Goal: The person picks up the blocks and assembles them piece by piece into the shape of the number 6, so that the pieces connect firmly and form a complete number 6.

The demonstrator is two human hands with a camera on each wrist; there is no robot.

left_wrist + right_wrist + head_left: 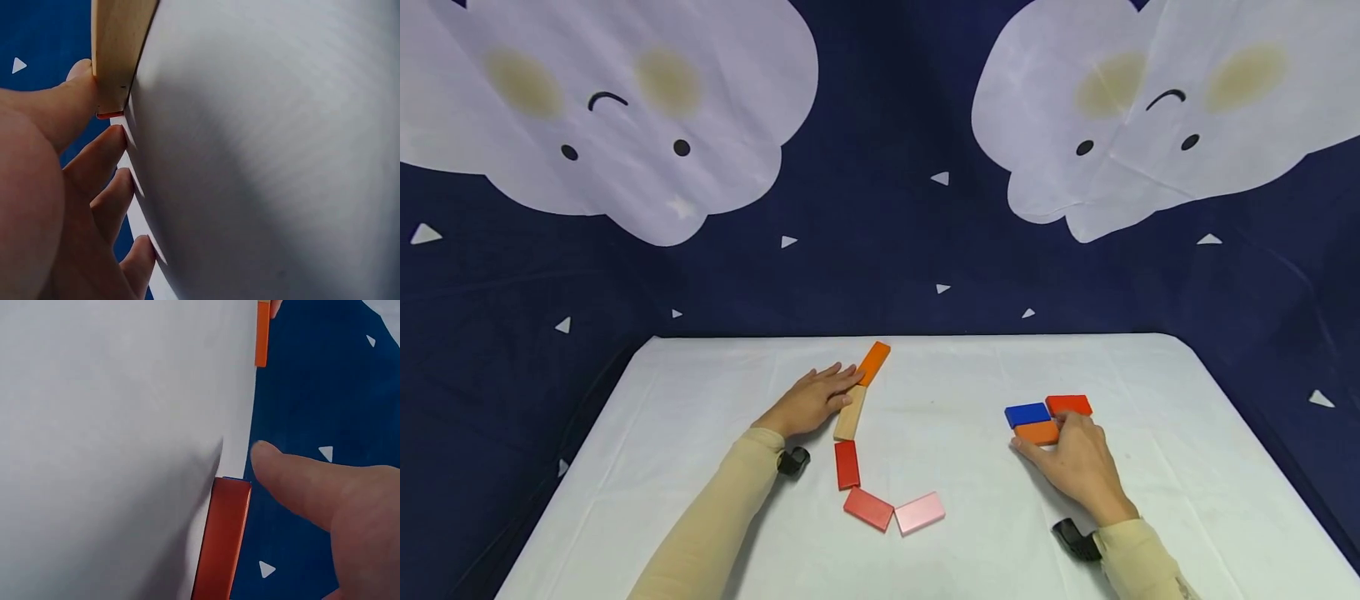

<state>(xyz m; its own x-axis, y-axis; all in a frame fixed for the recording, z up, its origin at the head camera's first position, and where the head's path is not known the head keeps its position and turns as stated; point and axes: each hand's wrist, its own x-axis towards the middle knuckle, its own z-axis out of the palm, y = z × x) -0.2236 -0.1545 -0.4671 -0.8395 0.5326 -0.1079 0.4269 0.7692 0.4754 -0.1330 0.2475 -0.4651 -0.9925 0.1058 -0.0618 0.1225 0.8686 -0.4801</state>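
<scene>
My left hand reaches over the far part of a curved line of blocks, fingers fairly straight. Its fingertips touch the near end of an orange block, and the thumb lies along a plain wooden block. In the left wrist view the thumb rests against that wooden block's side. At the right, my right hand spans a darker orange block, thumb by its left end and fingers by its right. From the right wrist the thumb shows just off that block. A blue block and a red block lie beside it.
Nearer me the line goes on with a red block, a lighter red block and a pink block. All lie flat on a white-covered table. A dark blue cloth with clouds hangs behind the table's far edge.
</scene>
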